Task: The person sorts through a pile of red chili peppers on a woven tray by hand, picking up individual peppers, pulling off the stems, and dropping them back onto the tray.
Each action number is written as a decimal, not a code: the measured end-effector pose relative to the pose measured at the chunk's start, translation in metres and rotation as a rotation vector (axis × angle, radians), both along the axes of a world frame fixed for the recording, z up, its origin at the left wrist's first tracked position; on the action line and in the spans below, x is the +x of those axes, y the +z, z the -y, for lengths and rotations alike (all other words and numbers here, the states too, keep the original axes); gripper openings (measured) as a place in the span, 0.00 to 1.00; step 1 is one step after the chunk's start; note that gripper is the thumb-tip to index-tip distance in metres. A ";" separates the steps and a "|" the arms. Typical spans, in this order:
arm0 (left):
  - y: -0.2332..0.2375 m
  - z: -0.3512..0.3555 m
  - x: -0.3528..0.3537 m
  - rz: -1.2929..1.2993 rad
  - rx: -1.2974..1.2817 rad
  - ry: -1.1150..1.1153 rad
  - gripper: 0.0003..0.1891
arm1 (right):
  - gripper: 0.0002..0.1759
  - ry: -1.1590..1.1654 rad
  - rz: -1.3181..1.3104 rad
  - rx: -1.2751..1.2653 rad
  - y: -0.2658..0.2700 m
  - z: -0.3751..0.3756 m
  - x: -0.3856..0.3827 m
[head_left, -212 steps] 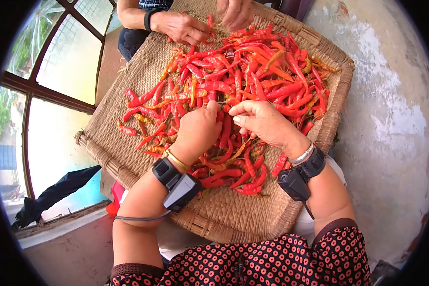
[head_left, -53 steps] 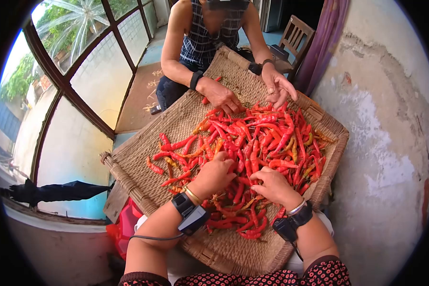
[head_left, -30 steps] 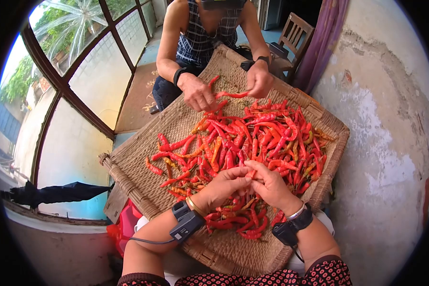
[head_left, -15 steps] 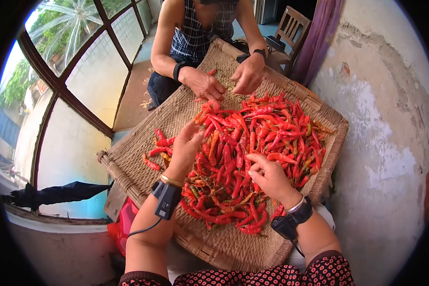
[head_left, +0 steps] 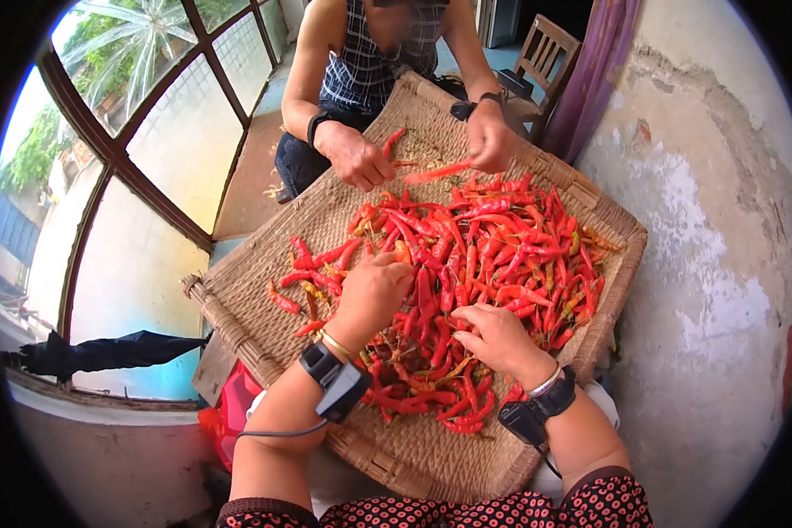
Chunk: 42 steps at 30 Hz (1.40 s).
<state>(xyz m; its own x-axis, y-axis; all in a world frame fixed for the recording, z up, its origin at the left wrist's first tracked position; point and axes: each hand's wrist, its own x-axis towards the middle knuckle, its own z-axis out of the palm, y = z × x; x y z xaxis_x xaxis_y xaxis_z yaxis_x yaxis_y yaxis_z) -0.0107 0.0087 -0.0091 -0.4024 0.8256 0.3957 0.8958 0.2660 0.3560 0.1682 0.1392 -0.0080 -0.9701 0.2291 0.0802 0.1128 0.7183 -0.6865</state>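
Note:
A heap of red chili peppers (head_left: 524,242), with a few orange and yellowish ones, lies in a shallow woven basket (head_left: 255,264). My left hand (head_left: 374,295) is over the left part of the heap, back up and fingers curled closed, with an orange chili pepper (head_left: 402,252) at the fingertips. My right hand (head_left: 500,341) rests at the heap's near middle, thumb and forefinger apart, with no pepper visible between them. Its other fingers are partly hidden. Both wrists wear a bracelet and a strapped black device.
Across the basket a person's hand (head_left: 491,141) holds a red chili pepper (head_left: 437,172); that person's other hand (head_left: 356,157) is beside it. A wall (head_left: 686,264) stands on the right, glass panes (head_left: 136,290) on the left. A folded dark umbrella (head_left: 132,350) and a wooden chair (head_left: 546,62) are nearby.
My left hand has moved right and down onto the peppers, its fingers curling. My right hand has shifted slightly downward. The other person's hands have parted, and a long pepper now shows in one.

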 end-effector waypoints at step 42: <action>0.068 0.069 -0.024 0.834 -0.188 0.082 0.08 | 0.15 -0.028 0.011 -0.295 0.007 0.004 -0.002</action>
<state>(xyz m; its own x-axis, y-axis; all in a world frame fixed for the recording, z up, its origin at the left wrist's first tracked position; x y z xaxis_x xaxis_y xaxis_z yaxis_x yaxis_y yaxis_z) -0.0344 -0.0607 0.0585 -0.5621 0.8033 -0.1969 0.3360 0.4393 0.8331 0.1663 0.1352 -0.0006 -0.9636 0.2674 -0.0041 0.1380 0.4841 -0.8641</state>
